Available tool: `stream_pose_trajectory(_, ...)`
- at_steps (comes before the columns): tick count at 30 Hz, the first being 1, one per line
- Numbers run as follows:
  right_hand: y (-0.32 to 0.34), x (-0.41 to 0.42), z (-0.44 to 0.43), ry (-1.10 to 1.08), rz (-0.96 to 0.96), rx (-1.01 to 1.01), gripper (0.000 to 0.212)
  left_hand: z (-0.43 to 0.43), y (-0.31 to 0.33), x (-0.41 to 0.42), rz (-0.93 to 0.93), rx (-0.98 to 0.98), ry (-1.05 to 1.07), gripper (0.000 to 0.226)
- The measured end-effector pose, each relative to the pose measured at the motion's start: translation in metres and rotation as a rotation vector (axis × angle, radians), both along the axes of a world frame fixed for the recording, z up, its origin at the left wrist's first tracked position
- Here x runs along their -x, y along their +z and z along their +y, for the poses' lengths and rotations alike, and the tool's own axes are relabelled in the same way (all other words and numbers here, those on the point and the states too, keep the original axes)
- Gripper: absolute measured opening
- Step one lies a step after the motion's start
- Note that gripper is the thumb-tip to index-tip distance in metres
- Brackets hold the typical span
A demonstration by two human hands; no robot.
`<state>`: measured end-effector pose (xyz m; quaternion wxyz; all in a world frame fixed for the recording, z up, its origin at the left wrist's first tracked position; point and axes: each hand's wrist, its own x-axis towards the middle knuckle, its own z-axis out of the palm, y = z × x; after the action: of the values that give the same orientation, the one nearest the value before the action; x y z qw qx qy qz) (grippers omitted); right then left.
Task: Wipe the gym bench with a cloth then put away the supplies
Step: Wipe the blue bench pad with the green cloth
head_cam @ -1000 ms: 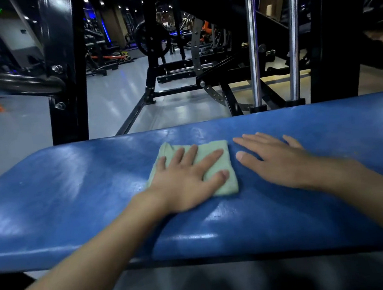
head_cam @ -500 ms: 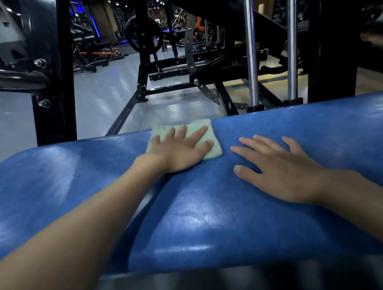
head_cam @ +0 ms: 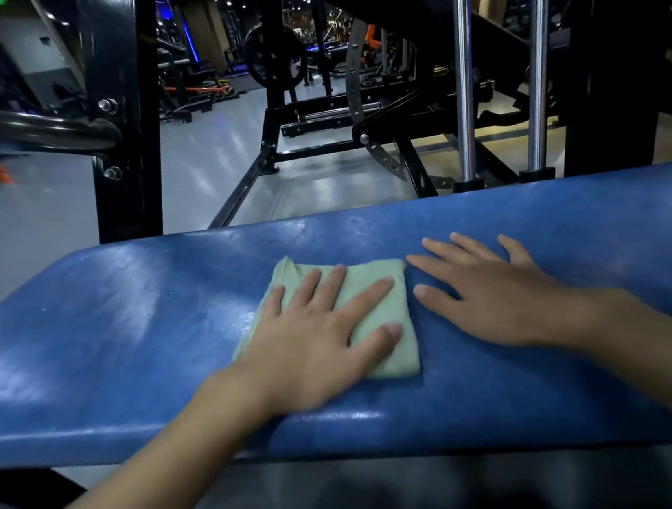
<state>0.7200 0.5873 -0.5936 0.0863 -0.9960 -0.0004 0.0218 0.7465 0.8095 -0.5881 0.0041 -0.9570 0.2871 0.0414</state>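
A blue padded gym bench runs across the view in front of me. A folded pale green cloth lies on its middle, toward the near edge. My left hand lies flat on the cloth with straight, spread fingers pressing it down. My right hand rests flat on the bare pad just to the right of the cloth, fingers spread, holding nothing.
Behind the bench stands a black rack upright with a dark bar at the left. Two chrome guide rods and a black post rise at the right. Grey floor and other machines lie beyond.
My left hand has drawn the cloth back from the far edge of the pad toward the near edge. The right hand has stayed flat on the pad.
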Motion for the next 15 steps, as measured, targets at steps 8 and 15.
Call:
stream_pose_trajectory(8, -0.001, 0.001, 0.002, 0.002, 0.022, 0.046, 0.067, -0.050, 0.004, -0.162, 0.078, 0.035, 0.133, 0.064)
stream_pose_trajectory(15, -0.004, 0.001, 0.001, 0.001, 0.001, 0.038, 0.068, -0.038, 0.000, -0.127, 0.042, 0.020, 0.115, 0.061)
